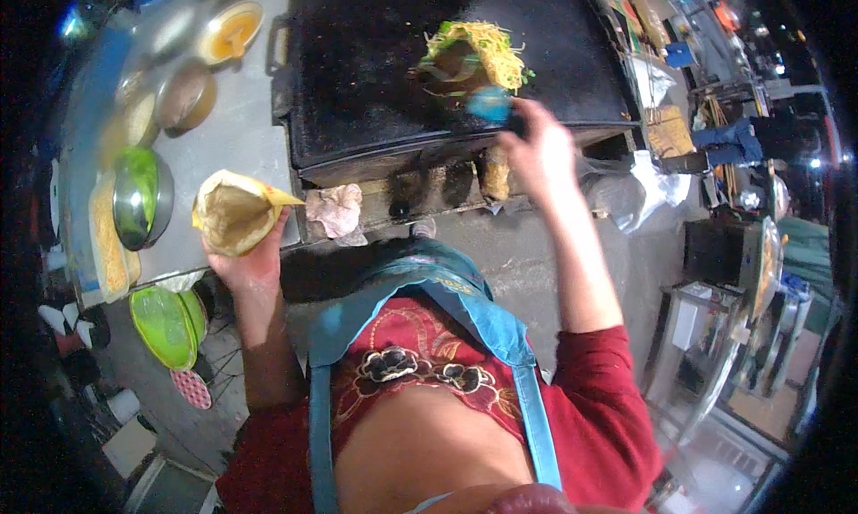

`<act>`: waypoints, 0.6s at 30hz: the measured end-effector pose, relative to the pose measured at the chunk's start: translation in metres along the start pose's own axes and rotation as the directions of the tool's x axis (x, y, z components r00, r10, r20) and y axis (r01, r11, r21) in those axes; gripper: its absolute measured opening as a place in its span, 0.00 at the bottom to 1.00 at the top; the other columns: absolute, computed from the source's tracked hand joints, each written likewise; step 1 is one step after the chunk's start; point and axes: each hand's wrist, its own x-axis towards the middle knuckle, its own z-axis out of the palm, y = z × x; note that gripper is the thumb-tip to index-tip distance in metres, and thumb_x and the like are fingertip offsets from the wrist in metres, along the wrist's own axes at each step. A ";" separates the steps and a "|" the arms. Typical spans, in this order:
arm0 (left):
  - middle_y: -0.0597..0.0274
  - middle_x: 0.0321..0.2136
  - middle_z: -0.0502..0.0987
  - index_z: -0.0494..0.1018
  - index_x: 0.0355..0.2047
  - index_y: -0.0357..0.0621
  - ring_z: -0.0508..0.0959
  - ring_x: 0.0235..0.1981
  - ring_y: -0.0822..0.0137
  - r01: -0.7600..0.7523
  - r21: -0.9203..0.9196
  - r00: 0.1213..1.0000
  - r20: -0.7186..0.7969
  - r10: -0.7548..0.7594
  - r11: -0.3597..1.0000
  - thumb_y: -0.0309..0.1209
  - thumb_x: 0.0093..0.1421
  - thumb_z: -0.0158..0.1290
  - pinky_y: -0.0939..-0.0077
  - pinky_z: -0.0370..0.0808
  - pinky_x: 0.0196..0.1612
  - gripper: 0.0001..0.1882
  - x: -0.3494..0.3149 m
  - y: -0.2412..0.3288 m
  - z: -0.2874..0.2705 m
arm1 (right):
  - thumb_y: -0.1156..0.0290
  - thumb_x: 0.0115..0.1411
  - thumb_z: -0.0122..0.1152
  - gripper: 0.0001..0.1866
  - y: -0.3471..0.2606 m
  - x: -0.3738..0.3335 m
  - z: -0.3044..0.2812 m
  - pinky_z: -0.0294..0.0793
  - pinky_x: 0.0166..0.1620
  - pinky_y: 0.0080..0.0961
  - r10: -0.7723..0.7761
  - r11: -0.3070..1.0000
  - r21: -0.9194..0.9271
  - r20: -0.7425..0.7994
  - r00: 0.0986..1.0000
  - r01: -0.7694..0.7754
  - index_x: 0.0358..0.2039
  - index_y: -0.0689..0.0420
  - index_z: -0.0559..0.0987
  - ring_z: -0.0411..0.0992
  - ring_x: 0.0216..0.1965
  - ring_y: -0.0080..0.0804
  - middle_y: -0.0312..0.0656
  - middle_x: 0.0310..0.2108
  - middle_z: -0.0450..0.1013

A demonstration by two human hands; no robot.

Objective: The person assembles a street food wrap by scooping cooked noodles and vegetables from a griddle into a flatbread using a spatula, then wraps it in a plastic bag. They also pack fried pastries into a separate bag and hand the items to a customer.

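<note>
At left, a cream paper bag [231, 217] is cupped mouth-wide, apparently for access, by the left hand [246, 262], a blurred blue tool [489, 105] being pinched by the right hand [543, 156].

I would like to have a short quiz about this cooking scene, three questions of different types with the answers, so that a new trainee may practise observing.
1. Multiple choice. The left hand holds:
A) a round metal bowl
B) a lime-green plastic basket
C) an open, cream-coloured paper bag

2. True or false? The right hand holds a blurred tool with a blue part.

3. Fill in the gap. The pile of shredded yellow and green food lies on the flat ______ cooking surface. (its colour)

Key: 1. C; 2. True; 3. black.
</note>
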 end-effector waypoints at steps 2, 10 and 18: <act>0.57 0.54 0.64 0.62 0.55 0.54 0.64 0.55 0.46 0.163 -0.110 0.889 0.448 -0.097 0.981 0.57 0.57 0.35 0.37 0.63 0.50 0.31 0.007 -0.015 0.015 | 0.73 0.44 0.62 0.24 0.050 0.008 -0.040 0.71 0.48 0.30 0.134 0.981 -0.149 0.033 0.990 -0.128 0.45 0.56 0.75 0.74 0.43 0.41 0.49 0.41 0.75; 0.57 0.54 0.64 0.62 0.55 0.55 0.63 0.55 0.48 0.143 0.124 0.976 -0.184 -0.119 0.982 0.58 0.57 0.32 0.36 0.62 0.50 0.32 0.018 -0.043 0.053 | 0.72 0.41 0.63 0.25 0.171 0.067 -0.114 0.72 0.45 0.30 0.207 0.899 -0.425 0.200 0.958 -0.106 0.45 0.52 0.77 0.75 0.41 0.40 0.47 0.39 0.76; 0.61 0.53 0.65 0.63 0.55 0.56 0.63 0.56 0.51 0.110 0.115 0.972 -0.218 -0.083 0.987 0.57 0.57 0.32 0.37 0.59 0.52 0.31 0.022 -0.043 0.044 | 0.79 0.44 0.64 0.24 0.218 0.131 -0.048 0.68 0.49 0.27 0.156 0.955 -0.291 0.319 0.935 -0.060 0.46 0.55 0.76 0.73 0.44 0.34 0.42 0.42 0.75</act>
